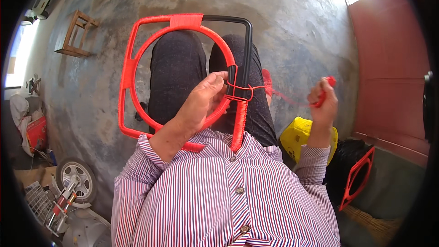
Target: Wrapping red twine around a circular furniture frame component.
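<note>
Head view, left to right: wooden stool point(77, 34) far left on the concrete floor point(292, 27), wheel point(77, 178) and clutter near left, well clear of the work. Frame point(129, 71) lies across the knees, a square outer bar with a ring inside; left and top are wrapped in red cord, the top-right corner and right upright are bare black metal. Left hand point(206, 100) sits at the right side of the ring, fingers curled and pressed together around it, thumb tip on the spot where the wrap ends and a few loose turns cross to the upright. Cord point(288, 97) runs from those turns out right, looks taut, to the right hand point(323, 103), raised clear of the frame, fingers closed in a fist pinching the cord; can't tell if it's looped round a finger. Yellow bag point(299, 137) just below that hand, second frame point(359, 176) leaning near right against a black heap. Risks, my read: crossing turns look loose, so if the thumb lifts before tension is on, they slip down the upright and the wrap gaps. Pulling off-axis could bunch or overlap turns. Frame only rests on the legs, a hard tug right could swing it. Cord may cut into the pulling fingers.
</note>
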A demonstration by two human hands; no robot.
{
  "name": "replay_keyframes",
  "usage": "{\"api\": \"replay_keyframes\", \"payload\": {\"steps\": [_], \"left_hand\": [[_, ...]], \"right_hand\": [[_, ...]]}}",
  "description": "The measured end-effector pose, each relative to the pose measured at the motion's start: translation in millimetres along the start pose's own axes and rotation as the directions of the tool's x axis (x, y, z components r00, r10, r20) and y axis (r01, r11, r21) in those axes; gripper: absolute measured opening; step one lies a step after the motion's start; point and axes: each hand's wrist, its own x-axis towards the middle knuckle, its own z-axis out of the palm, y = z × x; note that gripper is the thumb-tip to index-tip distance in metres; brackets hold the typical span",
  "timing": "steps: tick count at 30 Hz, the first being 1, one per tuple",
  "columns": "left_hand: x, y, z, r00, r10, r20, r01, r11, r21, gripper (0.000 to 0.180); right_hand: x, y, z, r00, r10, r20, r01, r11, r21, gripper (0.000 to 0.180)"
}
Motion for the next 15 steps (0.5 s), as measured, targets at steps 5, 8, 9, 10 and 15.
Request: {"api": "replay_keyframes", "payload": {"steps": [5,8,9,10,15], "left_hand": [[3.8,-6.8,-10.5,0.999,-0.027,0.035,0.027,1.000,0.001,0.039],[4.5,-9.6,-11.7,0.999,-0.027,0.026,0.028,0.998,-0.055,0.033],[5.4,-9.6,-14.9,0.998,-0.033,0.052,0.037,0.997,-0.062,0.031],[6.2,-10.6,-19.3,0.996,-0.041,0.080,0.047,0.996,-0.073,0.029],[7.1,-12.2,-14.0,0.993,-0.083,0.080,0.093,0.987,-0.128,0.020]], "right_hand": [[-23.7,51.8,89.1,0.947,0.212,0.239,-0.082,0.884,-0.461,0.032],[-32.1,74.9,103.5,0.892,0.156,0.425,0.278,0.552,-0.786,0.024],[-31.9,68.3,106.9,0.897,0.217,0.385,0.197,0.585,-0.787,0.019],[-33.2,54.9,111.5,0.896,0.282,0.344,0.111,0.608,-0.786,0.015],[-35.7,49.3,67.4,0.939,0.265,0.221,-0.070,0.775,-0.629,0.017]]}}
